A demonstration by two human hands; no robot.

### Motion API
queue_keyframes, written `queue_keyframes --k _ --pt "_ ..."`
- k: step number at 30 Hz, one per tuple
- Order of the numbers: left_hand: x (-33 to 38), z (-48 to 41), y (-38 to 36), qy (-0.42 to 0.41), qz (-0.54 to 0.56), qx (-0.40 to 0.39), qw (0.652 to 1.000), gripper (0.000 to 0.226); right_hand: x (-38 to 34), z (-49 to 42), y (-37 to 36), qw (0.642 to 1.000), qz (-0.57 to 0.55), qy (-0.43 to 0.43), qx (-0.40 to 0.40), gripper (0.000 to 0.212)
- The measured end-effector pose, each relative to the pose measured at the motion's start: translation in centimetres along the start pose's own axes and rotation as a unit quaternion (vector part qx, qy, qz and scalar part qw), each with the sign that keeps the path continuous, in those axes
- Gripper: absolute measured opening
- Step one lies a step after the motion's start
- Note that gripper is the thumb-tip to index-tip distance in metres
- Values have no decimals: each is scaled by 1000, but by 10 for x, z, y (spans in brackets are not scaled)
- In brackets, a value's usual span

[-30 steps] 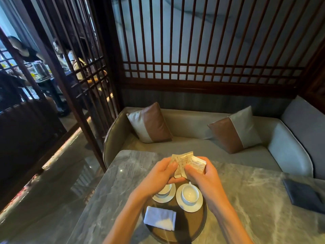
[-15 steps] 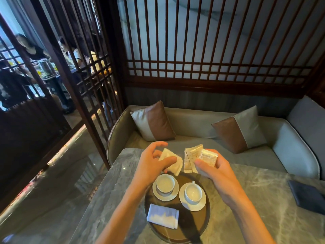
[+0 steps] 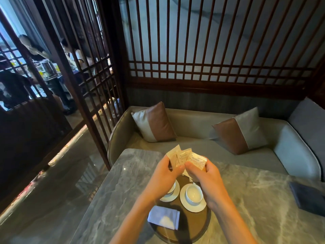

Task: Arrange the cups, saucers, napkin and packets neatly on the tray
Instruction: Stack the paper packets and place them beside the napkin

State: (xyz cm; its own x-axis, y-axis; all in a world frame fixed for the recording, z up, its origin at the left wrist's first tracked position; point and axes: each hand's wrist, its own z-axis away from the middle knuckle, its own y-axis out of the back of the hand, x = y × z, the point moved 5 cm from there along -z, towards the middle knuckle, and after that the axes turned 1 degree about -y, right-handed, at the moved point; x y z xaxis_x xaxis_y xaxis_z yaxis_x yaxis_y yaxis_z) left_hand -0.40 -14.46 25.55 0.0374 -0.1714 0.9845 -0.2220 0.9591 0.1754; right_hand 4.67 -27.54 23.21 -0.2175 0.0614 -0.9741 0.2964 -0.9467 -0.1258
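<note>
On the marble table lies a round tray; both forearms reach forward over it, left hand and right hand meeting above its far side. A folded napkin lies nearest, two saucers bearing cups beyond. Both hands pinch a fan of packets (three faces show) above the cups

Single wide-angle view from a camera worn on my head, facing forward and tilted down. It sits close above my hands: my forearms enter from the bottom edge, and my left hand and right hand meet just below frame centre, holding packets. The table fills the lower half, the tray nearest me at the bottom. Beyond the table's far edge the sofa crosses the middle, and a lattice screen fills the top. Straight lines bow near the edges.
</note>
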Motion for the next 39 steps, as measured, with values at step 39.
queue_keyframes --k 39 --pt "-19 2 19 188 178 -233 937 34 -51 -13 26 989 -96 -50 -96 40"
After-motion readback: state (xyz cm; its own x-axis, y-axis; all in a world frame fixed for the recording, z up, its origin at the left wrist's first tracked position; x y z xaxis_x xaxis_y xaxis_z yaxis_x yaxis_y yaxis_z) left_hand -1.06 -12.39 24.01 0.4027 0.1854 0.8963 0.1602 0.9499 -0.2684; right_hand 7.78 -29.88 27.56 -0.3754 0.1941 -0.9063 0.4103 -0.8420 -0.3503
